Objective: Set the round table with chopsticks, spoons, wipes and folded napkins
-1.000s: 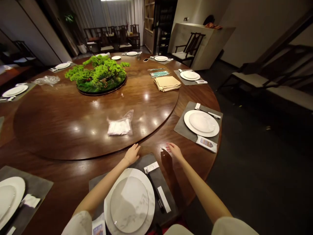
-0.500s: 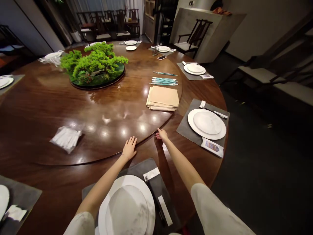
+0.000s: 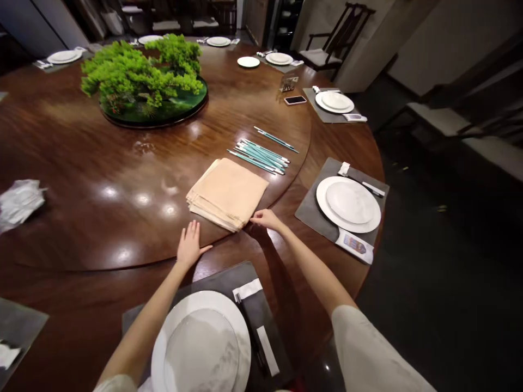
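Note:
My left hand (image 3: 189, 247) lies flat with its fingers spread on the near rim of a brown wooden turntable (image 3: 122, 228). On the right, my right hand (image 3: 267, 219) has its fingers curled against that same rim. Its fingertips are right beside the near corner of a stack of beige cloths or papers (image 3: 229, 190); the exact contact is hard to see. Behind the stack lies a bundle of thin teal-and-white sticks (image 3: 261, 156), with a couple more (image 3: 276, 139) apart from it. A clear bag of white items (image 3: 20, 202) rests at the left.
A green miniature tree centrepiece (image 3: 147, 76) stands on the turntable. A phone (image 3: 295, 100) lies near its right rim. Place settings ring the table: plates in front of me (image 3: 202, 348), others at the right (image 3: 349, 204). Dark chairs (image 3: 339, 38) stand behind.
The turntable has rotated clockwise: the stack came left and nearer, the bag slid left, and the phone came nearer. My left hand moved left with the rim; my right hand's fingers curled in.

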`<state>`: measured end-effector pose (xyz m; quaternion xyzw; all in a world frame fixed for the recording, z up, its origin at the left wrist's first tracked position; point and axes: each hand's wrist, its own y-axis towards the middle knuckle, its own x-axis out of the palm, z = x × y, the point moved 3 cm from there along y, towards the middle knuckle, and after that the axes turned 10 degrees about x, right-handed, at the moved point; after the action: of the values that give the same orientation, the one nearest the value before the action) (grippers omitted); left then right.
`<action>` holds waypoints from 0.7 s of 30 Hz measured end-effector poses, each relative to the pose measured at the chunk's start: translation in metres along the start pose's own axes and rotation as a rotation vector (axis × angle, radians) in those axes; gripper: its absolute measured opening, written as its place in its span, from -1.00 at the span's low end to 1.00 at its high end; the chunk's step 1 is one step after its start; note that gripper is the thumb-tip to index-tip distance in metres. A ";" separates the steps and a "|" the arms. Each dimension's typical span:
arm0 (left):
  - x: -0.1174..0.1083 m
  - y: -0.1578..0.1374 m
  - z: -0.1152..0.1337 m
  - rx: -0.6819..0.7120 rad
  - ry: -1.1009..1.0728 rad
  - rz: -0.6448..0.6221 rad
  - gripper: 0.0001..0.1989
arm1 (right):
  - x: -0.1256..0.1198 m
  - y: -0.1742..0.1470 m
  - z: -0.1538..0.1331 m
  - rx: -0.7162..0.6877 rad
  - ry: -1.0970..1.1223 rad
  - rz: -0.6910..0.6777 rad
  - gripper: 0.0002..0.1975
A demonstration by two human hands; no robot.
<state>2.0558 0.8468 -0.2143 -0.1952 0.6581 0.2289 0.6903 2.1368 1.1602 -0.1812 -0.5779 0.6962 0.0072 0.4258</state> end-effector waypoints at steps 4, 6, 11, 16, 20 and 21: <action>-0.002 -0.053 -0.067 0.020 0.063 0.003 -0.13 | -0.042 0.036 -0.004 0.008 -0.186 0.292 -0.73; -0.004 -0.075 -0.095 0.010 0.079 -0.022 -0.15 | -0.066 0.059 -0.004 0.110 -0.228 0.494 -0.71; -0.008 -0.110 -0.149 -0.011 0.102 -0.099 -0.14 | -0.096 0.102 -0.008 0.303 -0.350 0.672 -0.60; -0.013 -0.130 -0.193 0.008 0.095 -0.164 -0.11 | -0.105 0.119 -0.005 0.424 -0.395 0.703 -0.56; -0.021 -0.148 -0.221 -0.049 0.061 -0.221 -0.09 | -0.109 0.133 -0.004 0.350 -0.479 0.634 -0.63; -0.024 -0.153 -0.226 -0.067 0.049 -0.229 -0.09 | -0.109 0.137 -0.005 0.337 -0.495 0.597 -0.64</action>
<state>1.9575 0.5912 -0.2084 -0.2975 0.6402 0.1654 0.6887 2.0193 1.2906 -0.1785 -0.2541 0.7013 0.1549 0.6477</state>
